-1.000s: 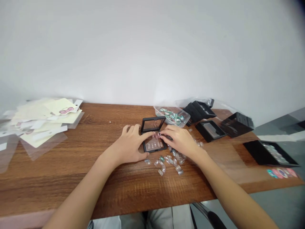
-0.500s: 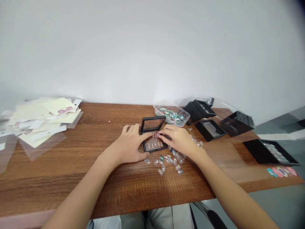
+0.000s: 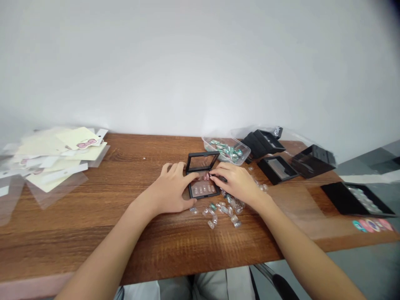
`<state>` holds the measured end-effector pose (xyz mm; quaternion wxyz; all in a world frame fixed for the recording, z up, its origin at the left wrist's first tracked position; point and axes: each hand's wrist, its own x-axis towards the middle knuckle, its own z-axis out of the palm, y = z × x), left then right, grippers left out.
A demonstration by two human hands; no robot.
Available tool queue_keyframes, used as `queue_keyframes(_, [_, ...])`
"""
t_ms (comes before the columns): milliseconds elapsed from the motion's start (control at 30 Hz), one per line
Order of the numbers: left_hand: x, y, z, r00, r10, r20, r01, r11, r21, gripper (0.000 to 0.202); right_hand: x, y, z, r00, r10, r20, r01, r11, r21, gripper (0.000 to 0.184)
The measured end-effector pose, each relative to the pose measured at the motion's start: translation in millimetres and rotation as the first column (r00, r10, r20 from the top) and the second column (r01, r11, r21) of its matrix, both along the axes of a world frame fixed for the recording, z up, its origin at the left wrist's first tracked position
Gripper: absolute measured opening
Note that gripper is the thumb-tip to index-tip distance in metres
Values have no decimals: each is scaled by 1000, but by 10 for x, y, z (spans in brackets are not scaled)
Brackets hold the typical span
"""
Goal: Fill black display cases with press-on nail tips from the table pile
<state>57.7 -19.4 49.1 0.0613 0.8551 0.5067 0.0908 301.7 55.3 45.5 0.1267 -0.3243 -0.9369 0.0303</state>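
Note:
A small black case [image 3: 190, 193] lies on the wooden table with its windowed lid [image 3: 203, 160] raised. Inside, a row of pale press-on nails [image 3: 202, 190] runs along the front, with a few pinkish ones behind them. My left hand [image 3: 170, 187] grips the case's left side, thumb at the front corner and index finger reaching over the inside. My right hand [image 3: 233, 179] is at the right side, its fingertips pinched together at a nail in the back row. The fingers partly hide that nail. Loose press-on nails [image 3: 230, 210] in clear wrapping are scattered just in front and to the right.
Behind the case is a clear plastic tub [image 3: 240, 160] of green-tinted wrapped nails. Several black boxes [image 3: 278, 168] stand at the back right, and another open black box [image 3: 359, 200] is farther right near round stickers [image 3: 371, 225]. Cards in clear sleeves [image 3: 62, 152] are piled at left.
Both hands stay at the case with nearly the same grip. The right fingertips have shifted very slightly at the back row, and the whole view has moved a little.

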Motion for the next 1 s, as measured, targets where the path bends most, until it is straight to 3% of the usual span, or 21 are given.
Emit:
queue_keyframes(767, [-3,2,2,1000,-7,22,7,1000,-15,58,-10,-32,23,995,-28,-95,18,994,-110,16])
queue_keyframes(1000, [6,4,24,1000,15,12,-14,999,-32,66,-53,-55,35,994,-36,-106,23,992,-127,17])
